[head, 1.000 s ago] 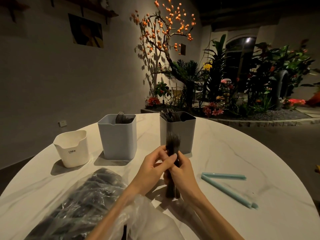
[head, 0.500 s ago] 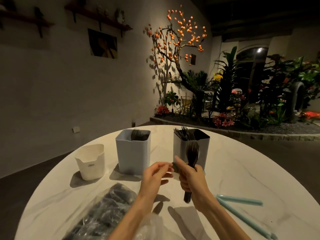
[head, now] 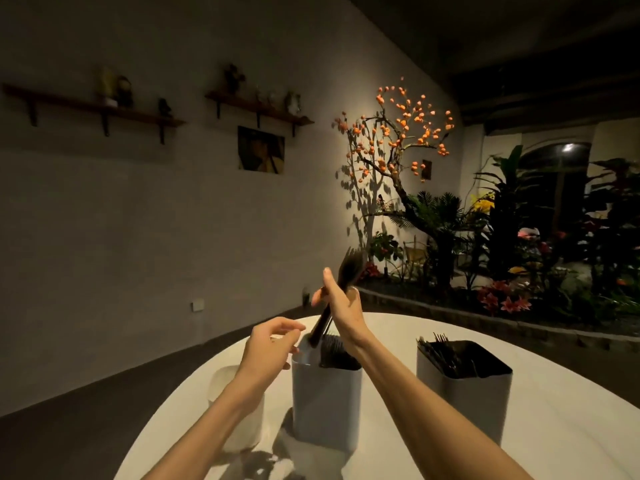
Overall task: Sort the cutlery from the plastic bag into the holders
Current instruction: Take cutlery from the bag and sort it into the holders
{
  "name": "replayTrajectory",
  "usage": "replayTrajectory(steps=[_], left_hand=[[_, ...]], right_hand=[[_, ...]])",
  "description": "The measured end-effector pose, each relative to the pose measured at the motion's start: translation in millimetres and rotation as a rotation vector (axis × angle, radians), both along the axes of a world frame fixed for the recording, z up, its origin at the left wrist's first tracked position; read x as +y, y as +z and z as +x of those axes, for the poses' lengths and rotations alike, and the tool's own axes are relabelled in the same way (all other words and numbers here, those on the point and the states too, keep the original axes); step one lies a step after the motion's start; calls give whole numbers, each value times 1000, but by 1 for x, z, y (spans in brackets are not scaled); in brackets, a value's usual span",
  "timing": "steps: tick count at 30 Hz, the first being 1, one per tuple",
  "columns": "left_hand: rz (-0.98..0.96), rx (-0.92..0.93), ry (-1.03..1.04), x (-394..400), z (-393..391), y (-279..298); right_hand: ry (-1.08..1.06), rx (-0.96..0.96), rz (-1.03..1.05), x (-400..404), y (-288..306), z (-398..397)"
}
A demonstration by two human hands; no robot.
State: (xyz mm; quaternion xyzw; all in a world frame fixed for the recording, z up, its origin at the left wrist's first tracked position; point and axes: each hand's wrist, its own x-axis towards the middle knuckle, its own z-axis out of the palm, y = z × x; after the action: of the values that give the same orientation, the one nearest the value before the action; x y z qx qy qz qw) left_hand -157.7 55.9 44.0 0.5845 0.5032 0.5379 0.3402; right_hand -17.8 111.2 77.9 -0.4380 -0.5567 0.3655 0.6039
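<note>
My right hand (head: pixel 341 306) grips a bundle of black plastic forks (head: pixel 348 271), tines up and tilted right. The handle ends dip just inside the rim of the middle pale-blue holder (head: pixel 325 410), which has several black forks standing in it. My left hand (head: pixel 268 344) hovers at that holder's left rim, fingers apart and empty. A grey holder (head: pixel 464 400) to the right contains dark cutlery. A white holder (head: pixel 239 410) stands to the left, partly hidden behind my left forearm. The plastic bag is out of view.
The three holders stand on a round white marble table (head: pixel 561 427). Beyond the table's far edge are dark floor, a grey wall with shelves, and a planter bed with an orange-blossomed tree (head: pixel 398 133).
My right hand rose and carried the fork bundle left from the grey holder to over the pale-blue one. My left hand let go and moved to the rim. The view tilted up, losing the bag.
</note>
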Motion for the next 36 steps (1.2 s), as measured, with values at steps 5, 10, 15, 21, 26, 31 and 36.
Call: replayTrajectory(steps=[5,10,15,21,26,31,36], left_hand=[[7,75,14,14,-11,-5],[20,-5,-22,28,-5,0],[-9,-22,-16,34,5,0],[-58,2,25,33,4,-7],[-108,24,18,31,3,-6],[-127,47,20,26,1,-6],[-129,74,2,13,-4,-5]], right_hand=[[-56,-214,-67,22,-28,-4],[17,-246,-179,22,-31,1],[97,-382,-245,28,-34,4],[65,-434,-338,38,-36,10],[34,-686,-307,40,-30,21],[-103,-866,-240,38,-23,27],[-84,-1098,10,29,-28,27]])
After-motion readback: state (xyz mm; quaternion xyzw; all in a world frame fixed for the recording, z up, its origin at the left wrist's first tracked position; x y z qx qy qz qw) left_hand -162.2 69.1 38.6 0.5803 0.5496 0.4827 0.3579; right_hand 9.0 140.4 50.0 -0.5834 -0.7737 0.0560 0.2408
